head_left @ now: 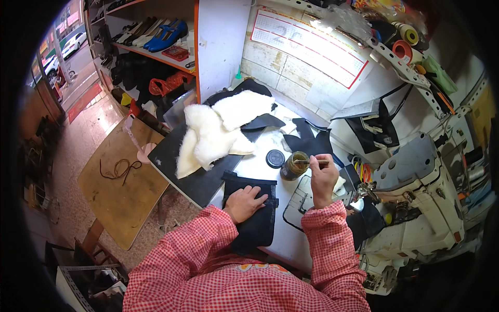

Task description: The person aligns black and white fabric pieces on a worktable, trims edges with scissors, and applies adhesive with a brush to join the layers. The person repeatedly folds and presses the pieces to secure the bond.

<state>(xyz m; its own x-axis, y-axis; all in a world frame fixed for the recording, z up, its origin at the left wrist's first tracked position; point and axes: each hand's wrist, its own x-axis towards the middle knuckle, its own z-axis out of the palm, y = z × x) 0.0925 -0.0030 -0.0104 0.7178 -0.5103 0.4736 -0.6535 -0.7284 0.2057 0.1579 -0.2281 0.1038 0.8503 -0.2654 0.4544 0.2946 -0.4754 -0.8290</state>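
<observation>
My left hand [246,204] lies flat with its fingers spread, pressing on a black piece of fabric or leather [254,229] at the table's near edge. A strip folds across the far end of that piece. In my right hand [323,179] is a brush [301,161], pinched by its handle, with its working end inside the mouth of a glass jar [290,170]. Something brownish coats the jar; its contents are hard to make out. Just left of the jar sits a round black lid [275,158].
White fleecy pieces [208,136] are heaped on a dark board at the far left. Black cut pieces [310,138] lie behind the jar. A sewing machine [410,166] stands at right. Further left are a brown board [117,182] and a shoe shelf [156,52].
</observation>
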